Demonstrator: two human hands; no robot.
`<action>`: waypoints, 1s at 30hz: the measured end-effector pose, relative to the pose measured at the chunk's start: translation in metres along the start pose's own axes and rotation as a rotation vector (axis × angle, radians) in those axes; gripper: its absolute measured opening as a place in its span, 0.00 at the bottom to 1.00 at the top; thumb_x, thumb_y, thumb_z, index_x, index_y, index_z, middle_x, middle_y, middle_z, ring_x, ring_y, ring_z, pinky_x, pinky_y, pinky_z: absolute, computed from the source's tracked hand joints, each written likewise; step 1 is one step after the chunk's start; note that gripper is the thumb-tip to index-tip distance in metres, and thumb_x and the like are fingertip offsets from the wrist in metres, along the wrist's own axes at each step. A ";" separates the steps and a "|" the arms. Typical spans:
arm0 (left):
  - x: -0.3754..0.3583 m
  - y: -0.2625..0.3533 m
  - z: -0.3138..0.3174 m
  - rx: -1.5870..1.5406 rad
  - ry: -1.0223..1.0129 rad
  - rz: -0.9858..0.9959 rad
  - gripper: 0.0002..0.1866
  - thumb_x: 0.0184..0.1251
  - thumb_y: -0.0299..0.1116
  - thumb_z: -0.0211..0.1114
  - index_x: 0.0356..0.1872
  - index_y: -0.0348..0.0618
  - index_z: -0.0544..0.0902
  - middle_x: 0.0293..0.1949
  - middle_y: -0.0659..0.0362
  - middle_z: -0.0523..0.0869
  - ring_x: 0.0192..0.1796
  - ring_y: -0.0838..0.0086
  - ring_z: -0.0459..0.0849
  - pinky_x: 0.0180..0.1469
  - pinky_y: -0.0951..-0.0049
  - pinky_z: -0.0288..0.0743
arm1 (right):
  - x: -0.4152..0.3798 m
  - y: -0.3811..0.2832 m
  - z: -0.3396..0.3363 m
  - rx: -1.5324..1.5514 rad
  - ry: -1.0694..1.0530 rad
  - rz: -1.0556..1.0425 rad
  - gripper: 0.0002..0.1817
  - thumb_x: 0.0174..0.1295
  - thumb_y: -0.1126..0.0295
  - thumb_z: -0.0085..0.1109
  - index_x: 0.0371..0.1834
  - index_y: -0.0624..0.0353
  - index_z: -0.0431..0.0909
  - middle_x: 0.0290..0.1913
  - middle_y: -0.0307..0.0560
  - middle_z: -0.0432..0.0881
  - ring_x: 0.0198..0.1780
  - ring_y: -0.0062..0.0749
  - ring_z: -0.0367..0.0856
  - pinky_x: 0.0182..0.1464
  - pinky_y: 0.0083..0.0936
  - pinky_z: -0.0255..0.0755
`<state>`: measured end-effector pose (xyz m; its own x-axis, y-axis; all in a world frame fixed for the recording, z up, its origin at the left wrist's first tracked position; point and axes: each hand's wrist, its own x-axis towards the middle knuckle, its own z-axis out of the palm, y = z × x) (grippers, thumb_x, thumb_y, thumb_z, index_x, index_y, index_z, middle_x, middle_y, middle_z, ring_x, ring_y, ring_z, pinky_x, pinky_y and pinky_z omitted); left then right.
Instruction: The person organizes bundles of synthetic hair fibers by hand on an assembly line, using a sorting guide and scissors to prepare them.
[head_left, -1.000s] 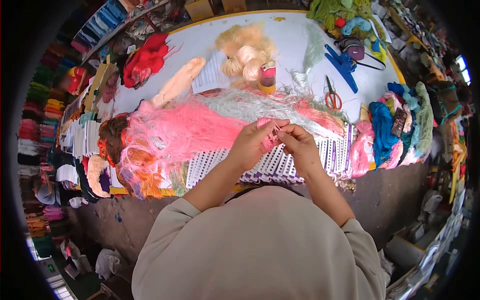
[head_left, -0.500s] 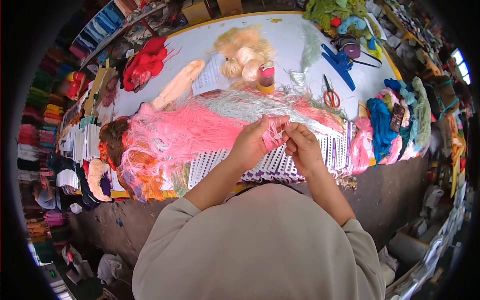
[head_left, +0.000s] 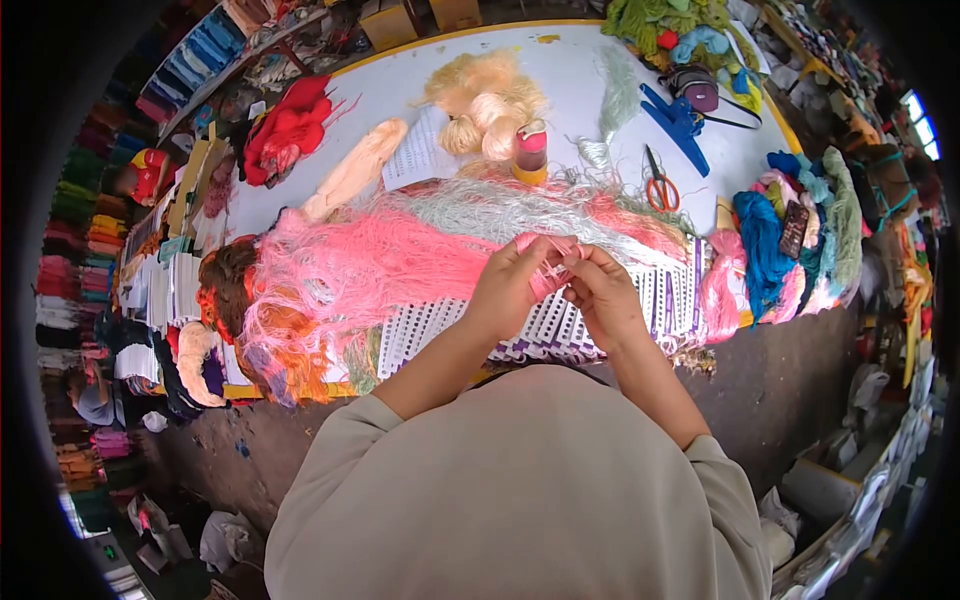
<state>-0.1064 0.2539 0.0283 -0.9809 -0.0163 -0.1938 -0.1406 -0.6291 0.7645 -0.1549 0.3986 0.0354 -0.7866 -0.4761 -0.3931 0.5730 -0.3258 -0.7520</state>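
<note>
Pink thread (head_left: 548,281) is wound around the fingers of my left hand (head_left: 505,290), which is closed on it. My right hand (head_left: 606,295) meets it, thumb and fingertips pinched together on strands of the same thread. Below and beyond both hands lies a row of white cards with punched holes (head_left: 430,328). A large loose heap of pink thread (head_left: 370,255) spreads to the left of my left hand. Pale grey-green thread (head_left: 490,212) lies just past the hands.
Orange-handled scissors (head_left: 661,192), a thread cone (head_left: 531,150), a printed sheet (head_left: 412,155) and a blue clamp-like piece (head_left: 680,125) lie farther back. Red thread (head_left: 290,130) is at the far left. Blue skeins (head_left: 765,250) hang over the right edge. Brown thread (head_left: 228,285) sits left.
My left fingers have curled in and both hands have come closer together around the pink thread. The things on the table have stayed in place.
</note>
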 end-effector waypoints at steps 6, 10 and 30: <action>0.003 0.007 -0.004 -0.171 -0.144 -0.023 0.31 0.82 0.50 0.38 0.64 0.29 0.71 0.57 0.50 0.81 0.59 0.66 0.81 0.62 0.63 0.75 | 0.002 -0.005 -0.010 0.054 -0.057 0.029 0.04 0.68 0.69 0.59 0.39 0.56 0.79 0.29 0.30 0.79 0.24 0.13 0.66 0.30 0.14 0.65; 0.003 0.007 -0.004 -0.169 -0.170 -0.084 0.35 0.82 0.54 0.34 0.67 0.29 0.69 0.58 0.50 0.80 0.60 0.67 0.80 0.66 0.63 0.71 | -0.002 -0.008 0.001 -0.350 -0.038 -0.039 0.06 0.66 0.69 0.62 0.41 0.58 0.81 0.32 0.32 0.81 0.28 0.12 0.71 0.31 0.14 0.67; 0.012 0.005 0.005 -0.197 -0.122 -0.049 0.22 0.82 0.39 0.43 0.64 0.33 0.72 0.58 0.53 0.79 0.61 0.69 0.77 0.66 0.64 0.69 | 0.011 -0.006 -0.013 0.048 -0.008 0.012 0.04 0.69 0.69 0.59 0.40 0.56 0.79 0.33 0.34 0.82 0.30 0.13 0.75 0.34 0.14 0.68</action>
<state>-0.1194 0.2550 0.0327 -0.9843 0.1046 -0.1422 -0.1709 -0.7667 0.6188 -0.1702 0.4061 0.0288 -0.7778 -0.4866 -0.3978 0.5930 -0.3583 -0.7211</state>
